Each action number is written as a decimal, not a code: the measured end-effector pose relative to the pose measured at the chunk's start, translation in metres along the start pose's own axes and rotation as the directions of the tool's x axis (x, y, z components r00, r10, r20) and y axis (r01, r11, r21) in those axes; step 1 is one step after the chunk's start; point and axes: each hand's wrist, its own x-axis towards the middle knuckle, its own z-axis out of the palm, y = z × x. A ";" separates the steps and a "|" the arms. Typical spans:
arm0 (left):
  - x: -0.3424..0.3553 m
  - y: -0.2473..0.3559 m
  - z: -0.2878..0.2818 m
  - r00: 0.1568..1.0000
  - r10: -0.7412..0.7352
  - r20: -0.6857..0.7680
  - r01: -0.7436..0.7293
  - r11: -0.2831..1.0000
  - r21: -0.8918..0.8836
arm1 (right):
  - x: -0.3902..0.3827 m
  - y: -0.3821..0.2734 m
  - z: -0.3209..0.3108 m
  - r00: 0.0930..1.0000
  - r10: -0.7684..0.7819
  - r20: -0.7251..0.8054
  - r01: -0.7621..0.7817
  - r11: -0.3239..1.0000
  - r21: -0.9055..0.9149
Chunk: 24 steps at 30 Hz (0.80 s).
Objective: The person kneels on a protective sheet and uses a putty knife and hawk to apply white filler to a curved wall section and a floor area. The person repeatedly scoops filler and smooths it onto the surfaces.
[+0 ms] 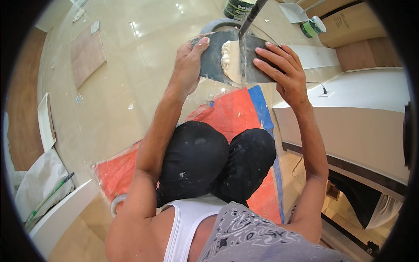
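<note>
In front of my knees, my left hand (188,61) grips a flat, dark putty spreader (210,57), its thumb pressed on the top face. A thick cream lump of putty (233,59) lies along that spreader's inner edge. My right hand (286,70) holds a second dark spreader (250,73), its fingers spread over the top face. The two blades meet edge to edge, or nearly so, beside the putty. Just beyond them shows part of a grey round rim (218,23), mostly hidden by the blades. A dark pole (252,18) slants in behind them.
Under my bent knees lies an orange-red sheet (229,111) with a blue border (263,109). A green tub (312,27), a dark can (238,8) and a cardboard box (355,24) stand beyond. A wooden board (87,56) lies left; a white ledge (358,89) runs along the right.
</note>
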 end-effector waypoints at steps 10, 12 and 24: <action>-0.002 0.002 -0.003 0.999 -0.023 0.034 0.024 0.999 -0.023 | 0.003 0.003 0.002 0.997 0.031 0.067 -0.029 0.999 -0.038; 0.007 -0.013 -0.006 0.999 -0.031 -0.030 0.025 0.984 -0.178 | 0.004 -0.004 0.010 0.978 0.173 -0.119 -0.149 0.971 0.186; 0.016 -0.012 -0.006 0.996 -0.037 -0.081 0.016 0.970 -0.244 | -0.011 -0.004 0.051 0.935 0.317 -0.161 -0.289 0.941 0.178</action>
